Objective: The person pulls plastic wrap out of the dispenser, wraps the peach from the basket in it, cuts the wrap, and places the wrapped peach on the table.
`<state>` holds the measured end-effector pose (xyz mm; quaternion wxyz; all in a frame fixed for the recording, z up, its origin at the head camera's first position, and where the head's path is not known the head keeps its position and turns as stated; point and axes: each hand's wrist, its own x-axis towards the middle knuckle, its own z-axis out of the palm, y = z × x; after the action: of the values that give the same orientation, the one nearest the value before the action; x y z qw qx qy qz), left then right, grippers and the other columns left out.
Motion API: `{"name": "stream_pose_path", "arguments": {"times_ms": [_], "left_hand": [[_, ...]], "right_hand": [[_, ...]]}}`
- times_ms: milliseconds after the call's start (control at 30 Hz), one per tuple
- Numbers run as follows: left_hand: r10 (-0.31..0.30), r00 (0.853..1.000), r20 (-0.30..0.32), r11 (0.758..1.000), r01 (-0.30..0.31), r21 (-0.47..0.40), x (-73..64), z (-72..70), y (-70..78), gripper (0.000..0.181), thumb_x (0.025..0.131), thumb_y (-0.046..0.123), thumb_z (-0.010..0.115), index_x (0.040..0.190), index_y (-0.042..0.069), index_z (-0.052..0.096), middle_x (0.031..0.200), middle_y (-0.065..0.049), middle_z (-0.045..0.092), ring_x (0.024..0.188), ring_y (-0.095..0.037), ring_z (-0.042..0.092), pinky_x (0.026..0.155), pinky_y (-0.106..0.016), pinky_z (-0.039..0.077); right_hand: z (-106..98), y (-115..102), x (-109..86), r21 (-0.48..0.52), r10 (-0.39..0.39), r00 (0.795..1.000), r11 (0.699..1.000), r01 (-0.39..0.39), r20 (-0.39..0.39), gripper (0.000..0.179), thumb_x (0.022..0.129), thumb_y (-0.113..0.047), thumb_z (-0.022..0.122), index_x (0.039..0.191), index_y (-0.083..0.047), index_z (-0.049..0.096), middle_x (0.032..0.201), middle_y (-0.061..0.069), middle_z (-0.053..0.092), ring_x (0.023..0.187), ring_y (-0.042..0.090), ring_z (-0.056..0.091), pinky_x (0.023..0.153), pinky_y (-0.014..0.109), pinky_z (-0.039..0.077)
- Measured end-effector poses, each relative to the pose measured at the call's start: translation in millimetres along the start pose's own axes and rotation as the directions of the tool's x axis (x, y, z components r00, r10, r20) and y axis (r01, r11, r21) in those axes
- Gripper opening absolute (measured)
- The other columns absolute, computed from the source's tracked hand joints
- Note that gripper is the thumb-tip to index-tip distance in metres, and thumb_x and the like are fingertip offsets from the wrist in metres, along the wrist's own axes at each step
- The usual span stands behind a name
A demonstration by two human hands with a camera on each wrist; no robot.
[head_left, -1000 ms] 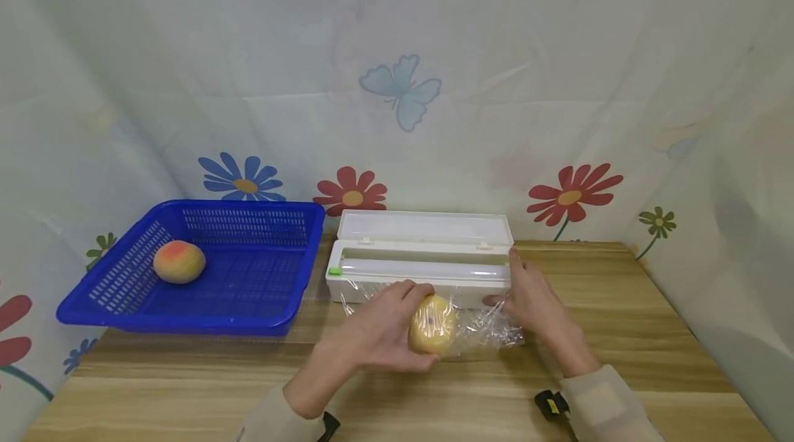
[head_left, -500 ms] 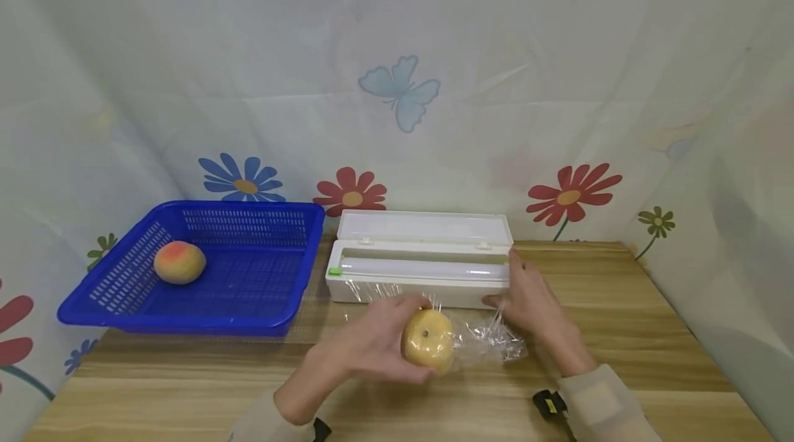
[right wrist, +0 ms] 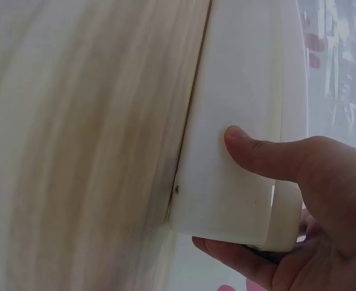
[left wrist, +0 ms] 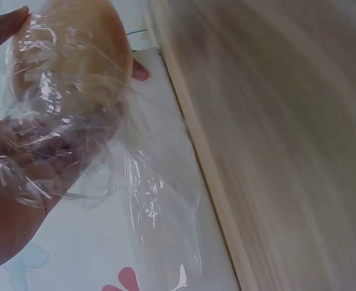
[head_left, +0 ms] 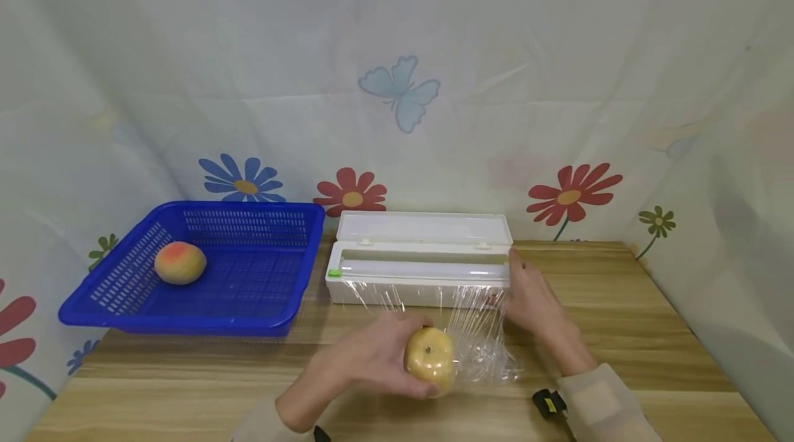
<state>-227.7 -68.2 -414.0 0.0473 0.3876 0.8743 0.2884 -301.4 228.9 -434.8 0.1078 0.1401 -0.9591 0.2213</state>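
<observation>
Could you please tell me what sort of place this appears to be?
Probably a small screened-off work corner, perhaps indoors: flower-printed sheeting hangs behind a wooden table, on which stands an open box of plastic wrap.

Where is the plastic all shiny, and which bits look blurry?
Head view: bright glints streak the plastic wrap; left wrist view: white glare spots dot it, and the wooden table looks smeary; right wrist view: the table is blurry too, the white box clearer.

Booth-like space: floral cloth walls [head_left: 279, 35], wooden tabletop [head_left: 595, 304]
</observation>
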Motion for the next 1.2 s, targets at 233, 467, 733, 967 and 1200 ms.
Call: {"name": "stream_pose_path", "arguments": {"times_ms": [233,467,733,967,1200], "left_hand": [[-0.019,0.999,0.032,0.998,0.017,0.058,0.0,8.3,-2.9,0.075,0.072,0.049,0.087,0.128,0.007,0.060,0.103,0.008,0.062,0.087,0.000,0.056,0.073,-0.015,0.049],[0.005,0.999,0.034,0.997,-0.008,0.074,-3.7,12.4,-2.7,0.074,0.071,0.048,0.088,0.125,0.006,0.060,0.100,0.008,0.061,0.083,0.001,0.055,0.070,-0.013,0.048],[-0.036,0.999,0.033,0.985,0.030,0.172,-4.3,14.7,-1.2,0.078,0.073,0.052,0.088,0.130,0.006,0.060,0.107,0.004,0.064,0.092,-0.004,0.058,0.078,-0.019,0.051],[-0.053,0.997,0.051,0.981,0.043,0.191,-6.9,11.4,4.5,0.080,0.077,0.054,0.087,0.134,0.007,0.057,0.116,0.000,0.060,0.099,-0.007,0.057,0.086,-0.025,0.052],[-0.047,0.998,0.049,0.975,0.035,0.218,-6.8,8.0,3.7,0.081,0.080,0.057,0.083,0.137,0.006,0.057,0.117,0.001,0.047,0.102,-0.008,0.048,0.091,-0.022,0.049]], "right_hand": [[0.6,-2.0,-0.2,0.003,0.014,1.000,1.000,-0.014,0.016,0.098,0.083,-0.019,0.088,0.149,0.018,0.026,0.120,0.045,0.054,0.110,0.056,0.058,0.089,0.065,0.051],[-0.1,-3.8,1.0,-0.005,0.026,0.999,1.000,-0.026,0.034,0.098,0.084,-0.022,0.087,0.150,0.017,0.025,0.124,0.046,0.051,0.114,0.059,0.055,0.089,0.066,0.050],[-1.4,-6.0,3.7,0.003,0.039,0.998,0.999,-0.039,0.050,0.101,0.082,-0.021,0.088,0.151,0.017,0.024,0.126,0.046,0.051,0.116,0.058,0.054,0.092,0.066,0.048],[-2.7,-6.0,2.7,0.073,0.060,0.996,0.995,-0.065,0.068,0.094,0.080,-0.019,0.090,0.147,0.008,0.030,0.121,0.037,0.057,0.112,0.053,0.058,0.092,0.067,0.048],[-8.0,3.2,3.8,0.160,0.008,0.991,0.987,-0.029,0.131,0.094,0.086,-0.011,0.083,0.156,0.003,0.024,0.137,0.031,0.053,0.122,0.047,0.055,0.102,0.066,0.041]]}}
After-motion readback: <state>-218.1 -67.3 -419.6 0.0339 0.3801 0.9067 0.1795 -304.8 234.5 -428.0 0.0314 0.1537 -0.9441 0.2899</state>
